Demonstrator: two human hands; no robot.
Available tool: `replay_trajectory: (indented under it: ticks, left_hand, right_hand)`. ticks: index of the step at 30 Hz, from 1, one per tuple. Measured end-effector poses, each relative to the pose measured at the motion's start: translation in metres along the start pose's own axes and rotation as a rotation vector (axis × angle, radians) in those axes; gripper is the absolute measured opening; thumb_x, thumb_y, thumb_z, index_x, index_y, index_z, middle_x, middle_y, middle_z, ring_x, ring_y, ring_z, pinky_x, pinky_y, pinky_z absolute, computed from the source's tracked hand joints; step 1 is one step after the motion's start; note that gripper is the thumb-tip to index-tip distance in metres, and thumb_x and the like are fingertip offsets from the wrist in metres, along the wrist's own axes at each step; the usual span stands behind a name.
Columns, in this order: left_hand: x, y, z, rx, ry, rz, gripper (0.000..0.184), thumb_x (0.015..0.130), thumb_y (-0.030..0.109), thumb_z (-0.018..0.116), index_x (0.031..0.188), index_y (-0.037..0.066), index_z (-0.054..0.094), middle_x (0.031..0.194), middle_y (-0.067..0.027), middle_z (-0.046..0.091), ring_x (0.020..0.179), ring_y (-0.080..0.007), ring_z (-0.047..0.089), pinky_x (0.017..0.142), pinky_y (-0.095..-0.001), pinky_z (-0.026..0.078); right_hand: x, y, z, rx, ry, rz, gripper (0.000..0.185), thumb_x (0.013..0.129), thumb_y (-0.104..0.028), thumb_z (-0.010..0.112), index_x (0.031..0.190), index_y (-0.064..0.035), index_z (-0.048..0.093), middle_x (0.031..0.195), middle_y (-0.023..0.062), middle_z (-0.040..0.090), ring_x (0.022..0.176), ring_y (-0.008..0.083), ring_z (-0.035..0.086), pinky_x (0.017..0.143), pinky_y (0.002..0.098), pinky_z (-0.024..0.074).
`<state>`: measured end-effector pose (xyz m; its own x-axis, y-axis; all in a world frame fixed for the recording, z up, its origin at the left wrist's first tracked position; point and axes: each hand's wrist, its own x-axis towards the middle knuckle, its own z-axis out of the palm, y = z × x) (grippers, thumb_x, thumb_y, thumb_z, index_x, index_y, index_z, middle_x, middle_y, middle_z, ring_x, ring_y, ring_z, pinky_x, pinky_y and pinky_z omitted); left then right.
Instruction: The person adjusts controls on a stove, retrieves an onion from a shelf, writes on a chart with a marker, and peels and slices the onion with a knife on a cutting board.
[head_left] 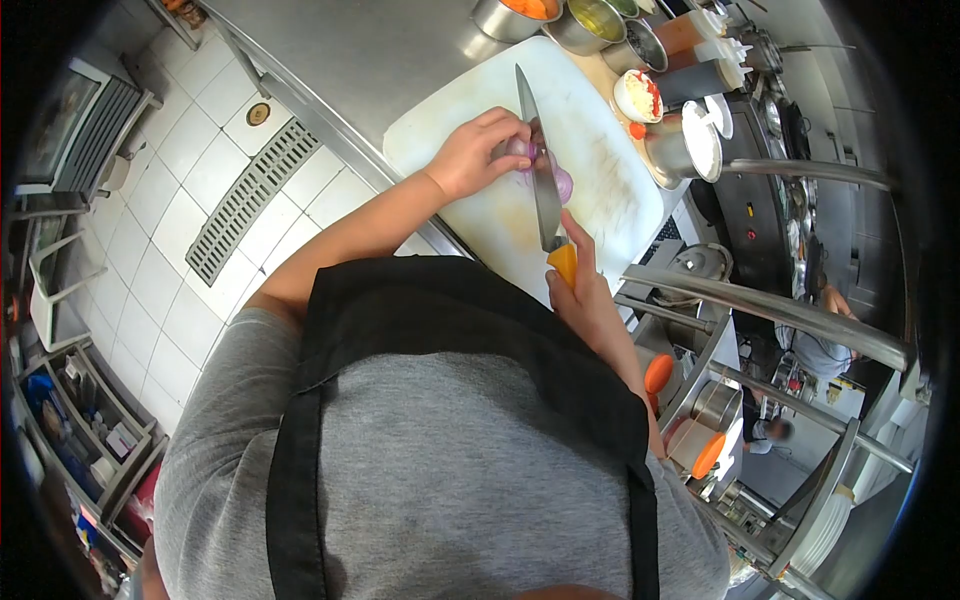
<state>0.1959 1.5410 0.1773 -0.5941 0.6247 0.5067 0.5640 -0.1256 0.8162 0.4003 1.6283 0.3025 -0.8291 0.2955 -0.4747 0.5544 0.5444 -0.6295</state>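
A long knife [546, 190] with a yellow handle is in my right hand [590, 290], its blade pointing away from me across the white cutting board [440, 130]. My left hand [480, 152] has its fingers curled on a piece of purple onion just left of the blade. More purple onion [564, 185] lies on the board at the right side of the blade. The blade hides part of the onion, so how deep it sits in it cannot be made out.
Metal containers [580, 28], a small bowl of white and red food [638, 96] and squeeze bottles [690, 32] stand beyond the board. A metal pot [672, 148] is at its right. Metal rails [770, 310] cross the right side. Two people are farther off at the right.
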Motion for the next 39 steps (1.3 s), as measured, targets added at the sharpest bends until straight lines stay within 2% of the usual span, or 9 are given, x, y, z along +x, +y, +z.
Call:
replay_trajectory:
  ticks: [3,7,12,25,31,33,35,37,39]
  left_hand:
    - [0.002,0.000,-0.001,-0.010,0.001,-0.005,0.029,0.071,0.016,0.073,0.094,0.008,0.056,0.095,-0.0079,0.056,0.086,-0.0289,0.056,0.075,-0.0347,0.047]
    - [0.004,-0.003,-0.002,0.005,0.017,0.001,0.030,0.072,0.015,0.073,0.095,0.008,0.056,0.094,-0.0080,0.056,0.086,-0.0295,0.056,0.075,-0.0349,0.047]
    - [0.009,-0.007,-0.005,0.048,-0.010,-0.001,0.031,0.074,0.014,0.073,0.101,0.009,0.058,0.100,-0.0059,0.057,0.088,-0.0219,0.057,0.073,-0.0298,0.049]
    - [0.012,-0.010,-0.002,0.060,0.047,-0.005,0.031,0.070,0.016,0.073,0.094,0.005,0.057,0.095,-0.0093,0.059,0.091,-0.0307,0.055,0.081,-0.0373,0.046]
    - [0.012,-0.012,-0.002,0.053,0.030,-0.028,0.032,0.069,0.016,0.074,0.094,0.006,0.056,0.094,-0.0103,0.058,0.091,-0.0308,0.055,0.081,-0.0370,0.046]
    - [0.016,-0.011,-0.004,0.055,0.076,0.004,0.033,0.068,0.014,0.074,0.094,0.006,0.056,0.096,-0.0113,0.058,0.091,-0.0310,0.055,0.080,-0.0370,0.046]
    - [0.009,-0.006,-0.001,0.049,0.087,-0.030,0.032,0.068,0.013,0.072,0.094,0.006,0.055,0.097,-0.0119,0.057,0.091,-0.0311,0.055,0.080,-0.0370,0.046]
    - [0.011,-0.006,-0.001,0.046,0.106,-0.102,0.030,0.069,0.011,0.071,0.094,0.007,0.055,0.098,-0.0121,0.057,0.091,-0.0312,0.055,0.079,-0.0371,0.046]
    - [0.010,-0.013,-0.001,0.102,0.088,-0.085,0.028,0.070,0.010,0.068,0.095,0.007,0.055,0.098,-0.0117,0.057,0.091,-0.0310,0.055,0.078,-0.0372,0.046]
  right_hand:
    - [0.007,0.006,0.003,-0.020,0.037,-0.064,0.062,0.089,-0.010,0.045,0.141,-0.0153,0.011,0.080,0.0257,0.059,0.069,0.0424,0.060,0.066,0.0456,0.0468]
    - [0.011,-0.011,-0.002,0.018,-0.016,0.060,0.061,0.090,-0.010,0.043,0.141,-0.0166,0.010,0.069,0.0200,0.058,0.051,0.0314,0.057,0.054,0.0405,0.0477]
    - [0.016,-0.018,-0.007,0.053,-0.043,0.077,0.062,0.091,-0.011,0.043,0.142,-0.0174,0.008,0.059,0.0111,0.053,0.044,0.0213,0.053,0.047,0.0346,0.0469]
    - [0.027,-0.032,-0.031,0.090,-0.153,0.094,0.059,0.089,-0.011,0.042,0.140,-0.0177,0.013,0.053,0.0036,0.042,0.040,0.0160,0.049,0.039,0.0297,0.0425]
    - [0.060,-0.004,0.009,0.020,-0.023,0.092,0.063,0.088,-0.012,0.045,0.141,-0.0171,0.012,0.066,0.0193,0.057,0.047,0.0297,0.056,0.047,0.0402,0.0464]
    - [0.071,0.014,0.025,-0.031,0.123,-0.154,0.063,0.088,-0.013,0.045,0.142,-0.0218,0.012,0.069,0.0183,0.054,0.048,0.0275,0.054,0.049,0.0382,0.0462]
    - [0.064,0.017,0.027,0.034,0.099,-0.086,0.063,0.088,-0.012,0.044,0.142,-0.0238,0.014,0.065,0.0130,0.052,0.046,0.0226,0.052,0.046,0.0348,0.0456]
    - [0.060,0.005,0.018,0.076,0.036,0.042,0.064,0.087,-0.012,0.046,0.142,-0.0231,0.015,0.074,0.0208,0.056,0.049,0.0287,0.055,0.049,0.0394,0.0461]
    - [0.047,0.004,0.014,0.264,-0.029,0.071,0.062,0.088,-0.011,0.045,0.142,-0.0235,0.016,0.067,0.0127,0.051,0.046,0.0213,0.050,0.046,0.0341,0.0440]
